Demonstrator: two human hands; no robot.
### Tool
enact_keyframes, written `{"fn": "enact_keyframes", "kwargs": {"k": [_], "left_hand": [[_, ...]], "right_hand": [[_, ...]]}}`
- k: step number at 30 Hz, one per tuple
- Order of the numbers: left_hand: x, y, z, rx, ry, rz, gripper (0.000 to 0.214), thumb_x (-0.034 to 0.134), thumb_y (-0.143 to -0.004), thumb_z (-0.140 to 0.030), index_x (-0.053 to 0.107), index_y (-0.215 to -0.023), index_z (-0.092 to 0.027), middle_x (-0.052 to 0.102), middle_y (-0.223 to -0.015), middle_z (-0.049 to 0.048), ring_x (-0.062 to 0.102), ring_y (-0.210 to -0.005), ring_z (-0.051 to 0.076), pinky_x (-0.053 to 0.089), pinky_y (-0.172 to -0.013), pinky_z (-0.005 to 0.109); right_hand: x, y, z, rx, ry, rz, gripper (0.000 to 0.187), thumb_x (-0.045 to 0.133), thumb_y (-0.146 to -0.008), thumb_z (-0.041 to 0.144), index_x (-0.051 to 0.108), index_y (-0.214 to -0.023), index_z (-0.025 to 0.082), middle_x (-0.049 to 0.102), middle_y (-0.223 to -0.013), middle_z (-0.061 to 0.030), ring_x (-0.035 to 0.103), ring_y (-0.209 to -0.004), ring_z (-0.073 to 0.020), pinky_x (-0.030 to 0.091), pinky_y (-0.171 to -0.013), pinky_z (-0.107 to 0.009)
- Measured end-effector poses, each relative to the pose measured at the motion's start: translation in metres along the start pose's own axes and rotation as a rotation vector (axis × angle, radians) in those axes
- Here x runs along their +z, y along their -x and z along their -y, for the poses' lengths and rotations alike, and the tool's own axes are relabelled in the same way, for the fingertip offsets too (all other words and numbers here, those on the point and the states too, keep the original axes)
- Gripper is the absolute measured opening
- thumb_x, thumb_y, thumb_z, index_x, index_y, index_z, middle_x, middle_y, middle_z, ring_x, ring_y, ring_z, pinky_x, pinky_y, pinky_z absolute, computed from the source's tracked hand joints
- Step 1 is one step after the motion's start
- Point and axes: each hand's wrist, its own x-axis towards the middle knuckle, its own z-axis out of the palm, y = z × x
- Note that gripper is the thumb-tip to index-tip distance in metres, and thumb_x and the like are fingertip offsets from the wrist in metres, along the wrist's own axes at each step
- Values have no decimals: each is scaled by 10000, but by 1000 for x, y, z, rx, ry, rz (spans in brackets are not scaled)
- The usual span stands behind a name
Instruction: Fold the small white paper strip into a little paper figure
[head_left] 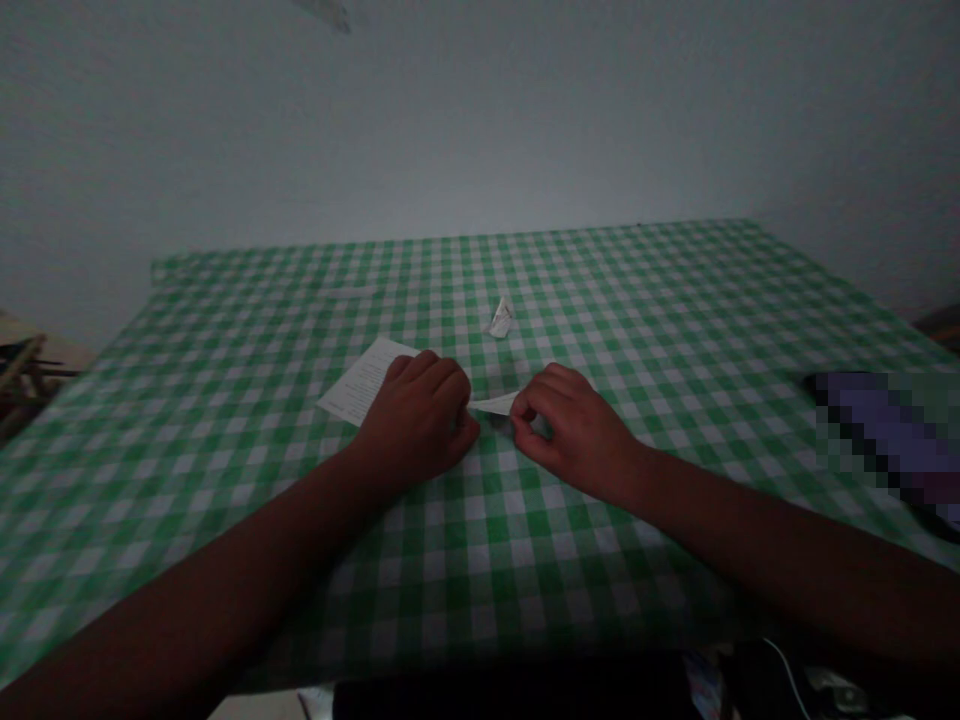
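Between my two hands stretches a narrow piece of white paper (493, 404), slightly above the tablecloth. My left hand (420, 415) is closed in a pinch at its left end. At the other end, my right hand (566, 425) pinches the paper between thumb and forefinger. A printed sheet of paper (358, 383) lies on the cloth, partly hidden behind my left hand. Farther back, a small folded piece of printed paper (500, 317) stands near the middle of the table.
A green and white checked tablecloth (637, 300) covers the table, which meets a pale wall (480, 120) at the back. On the right lies a dark-edged flat object (885, 430), its surface pixelated. A faint pale strip (349, 293) rests at the back left.
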Motion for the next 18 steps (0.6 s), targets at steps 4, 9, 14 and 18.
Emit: {"fn": "enact_keyframes", "kwargs": {"k": [4, 9, 14, 18], "left_hand": [[2, 1, -10, 53, 46, -31, 70, 552, -808, -180, 580, -871, -173, 657, -916, 86, 540, -868, 251, 418, -771, 424], [4, 1, -22, 47, 46, -51, 30, 541, -826, -169, 565, -828, -188, 658, -893, 72, 525, -839, 235, 395, -759, 417], [1, 1, -24, 59, 32, -70, 45, 539, -815, -174, 544, -777, -197, 642, -831, 51, 508, -801, 225, 376, -726, 406], [0, 0, -16, 29, -12, -67, 56, 545, -789, -173, 521, -747, -203, 632, -806, 45, 499, -784, 224, 366, -725, 410]], "right_hand": [[2, 0, 3, -33, 14, -5, 97, 550, -894, 174, 555, -799, 196, 606, -784, -32, 527, -821, -197, 404, -793, -367], [3, 0, 8, -75, 25, -15, 119, 525, -920, 199, 569, -809, 198, 615, -791, -45, 522, -821, -205, 402, -787, -373], [2, 0, 8, -113, 20, -47, 119, 522, -916, 192, 561, -803, 195, 609, -786, -46, 518, -812, -205, 406, -779, -376], [-1, 0, 4, -117, 24, -49, 106, 521, -902, 176, 552, -805, 205, 608, -782, -39, 523, -806, -204, 403, -775, -377]]}}
